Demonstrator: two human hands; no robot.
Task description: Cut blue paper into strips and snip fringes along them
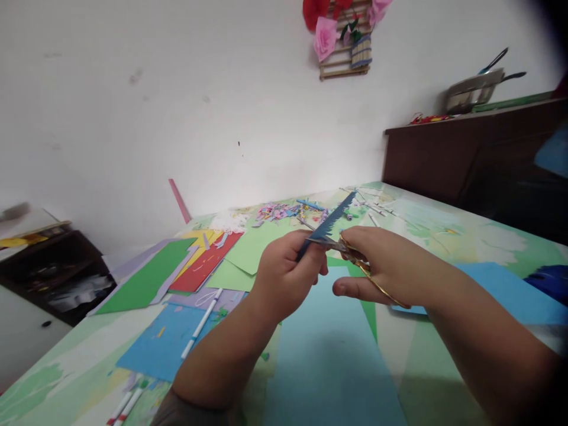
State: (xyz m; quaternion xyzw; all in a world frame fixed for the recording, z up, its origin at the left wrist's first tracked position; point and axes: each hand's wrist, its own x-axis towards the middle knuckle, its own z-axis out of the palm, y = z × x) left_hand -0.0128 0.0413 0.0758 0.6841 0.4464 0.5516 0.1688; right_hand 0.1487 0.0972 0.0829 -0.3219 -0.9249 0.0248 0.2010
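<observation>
In the middle of the head view, my left hand [288, 269] is closed around the lower end of a dark blue paper strip [335, 222]. One long edge of the strip is cut into a fine fringe, and it points up and away to the right. Gold-handled scissors [361, 264] are gripped in my right hand [377, 266], with the thumb and fingers at the handle loops. Their blades meet the strip just above my left fingers. Below both hands a light blue paper sheet [331, 355] lies on the table.
Coloured sheets, including a green one [146, 278] and a red one [206, 260], cover the table's left side. A white marker [202, 323] rests on a blue sheet [151, 337]. Paper scraps [277, 213] are heaped near the wall. A dark cabinet [444, 148] stands at the right.
</observation>
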